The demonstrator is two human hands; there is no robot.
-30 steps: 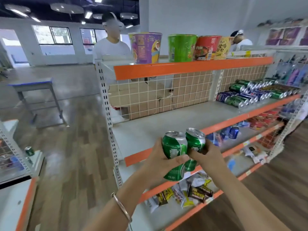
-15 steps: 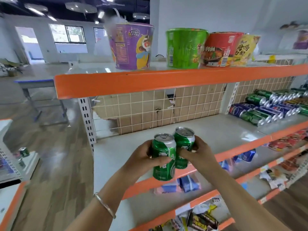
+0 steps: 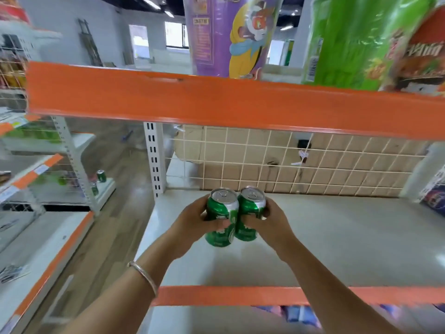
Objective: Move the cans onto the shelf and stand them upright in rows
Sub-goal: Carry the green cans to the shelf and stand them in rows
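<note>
My left hand [image 3: 192, 220] grips one green can [image 3: 222, 218] and my right hand [image 3: 269, 222] grips a second green can [image 3: 250, 213]. Both cans are upright and pressed side by side. They hover over the left part of the pale grey shelf board [image 3: 337, 237], a little above its surface. Their silver tops with pull tabs face up. Two more green cans [image 3: 101, 175] stand on the low base of another rack at the left.
An orange shelf edge [image 3: 216, 102] runs overhead with a purple cup [image 3: 228, 34] and a green cup [image 3: 361, 42] on it. A wire grid [image 3: 289, 162] backs the shelf. A white upright post [image 3: 155, 160] stands at its left. Blue packs [image 3: 433, 201] lie at the far right.
The view has moved closer and lower under the top shelf. Both hands have carried the two cans forward, from the front edge to over the shelf board.
</note>
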